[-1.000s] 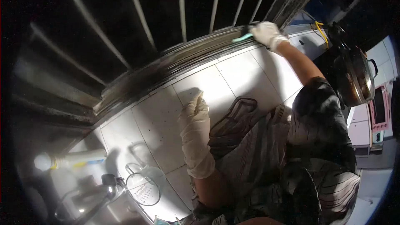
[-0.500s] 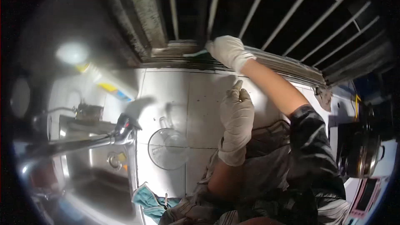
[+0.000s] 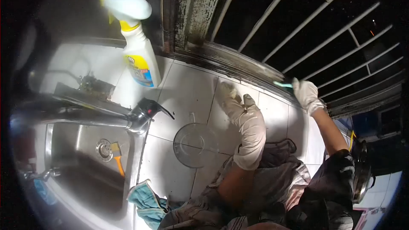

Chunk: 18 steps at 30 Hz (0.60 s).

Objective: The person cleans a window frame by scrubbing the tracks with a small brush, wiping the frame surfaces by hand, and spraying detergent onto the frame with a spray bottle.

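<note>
My left hand, in a stained white glove, is over the white tiles below the window sill, thumb and fingers apart, fingertips blurred. In its glove, my right hand is closed around a thin green handle at the dirty window track. The far end of that tool is hidden in the hand. A clear glass jug is on the tiles left of my left hand. Further left stands a white spray bottle with a yellow and blue label.
At the left is a steel sink with a faucet and an orange-handled brush. A teal cloth hangs at its edge. Metal bars cross the window. A dark pot is at the right.
The view has swung left, showing more of the sink and bottle. My right hand has slid right along the track relative to the window's left corner. My left hand's fingers have spread from a closed shape.
</note>
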Motion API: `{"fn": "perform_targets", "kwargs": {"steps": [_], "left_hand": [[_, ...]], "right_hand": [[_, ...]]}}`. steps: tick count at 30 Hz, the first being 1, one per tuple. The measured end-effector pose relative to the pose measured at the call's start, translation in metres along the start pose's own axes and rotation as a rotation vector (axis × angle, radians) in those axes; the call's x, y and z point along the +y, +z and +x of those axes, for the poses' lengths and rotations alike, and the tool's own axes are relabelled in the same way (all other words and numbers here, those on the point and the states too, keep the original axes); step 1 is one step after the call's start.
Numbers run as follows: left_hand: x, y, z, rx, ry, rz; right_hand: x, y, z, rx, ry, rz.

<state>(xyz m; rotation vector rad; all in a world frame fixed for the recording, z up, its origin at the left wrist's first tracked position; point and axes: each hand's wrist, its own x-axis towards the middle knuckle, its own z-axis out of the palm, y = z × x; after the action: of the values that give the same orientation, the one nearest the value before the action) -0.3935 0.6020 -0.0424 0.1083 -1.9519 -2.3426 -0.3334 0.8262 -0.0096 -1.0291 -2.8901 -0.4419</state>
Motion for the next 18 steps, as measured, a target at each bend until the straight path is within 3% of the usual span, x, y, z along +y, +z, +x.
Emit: {"fn": "perform_targets", "kwargs": {"steps": [2, 3, 5, 7, 8, 9, 10, 11, 13, 15, 17, 18], "left_hand": [[-0.044, 0.010, -0.009, 0.062, 0.081, 0.028], [-0.065, 0.013, -0.019, 0.082, 0.015, 0.144], [-0.073, -0.002, -0.019, 0.121, -0.024, 0.283], [-0.046, -0.028, -0.006, -0.113, -0.158, 0.029], [-0.028, -0.025, -0.003, -0.107, -0.130, 0.060], [-0.009, -0.016, 0.000, 0.007, -0.154, -0.116], [-0.001, -0.009, 0.002, 0.112, -0.175, -0.290], [-0.007, -0.007, 0.005, 0.098, -0.141, -0.269], [-0.014, -0.004, 0.003, 0.070, -0.124, -0.340], [-0.006, -0.004, 0.003, 0.026, -0.190, -0.524], [-0.014, -0.004, 0.000, -0.018, -0.119, -0.516], [-0.019, -0.003, -0.002, -0.048, -0.069, -0.543]], "right_hand": [[-0.067, -0.024, 0.011, -0.024, -0.109, 0.080], [-0.093, -0.017, 0.024, 0.050, -0.255, 0.116], [-0.160, -0.028, 0.047, -0.122, -0.242, 0.235], [-0.206, -0.022, 0.059, 0.123, -0.514, 0.278], [-0.232, -0.027, 0.071, -0.046, -0.364, 0.297], [-0.241, -0.027, 0.075, -0.034, -0.406, 0.304], [-0.243, -0.029, 0.075, -0.024, -0.442, 0.313], [-0.235, -0.028, 0.069, 0.005, -0.410, 0.434], [-0.196, -0.019, 0.058, 0.269, -0.682, 0.337], [-0.154, -0.024, 0.046, 0.067, -0.579, 0.451], [-0.127, -0.036, 0.037, -0.155, -0.454, 0.226], [-0.123, -0.023, 0.036, -0.157, -0.445, 0.263]]}}
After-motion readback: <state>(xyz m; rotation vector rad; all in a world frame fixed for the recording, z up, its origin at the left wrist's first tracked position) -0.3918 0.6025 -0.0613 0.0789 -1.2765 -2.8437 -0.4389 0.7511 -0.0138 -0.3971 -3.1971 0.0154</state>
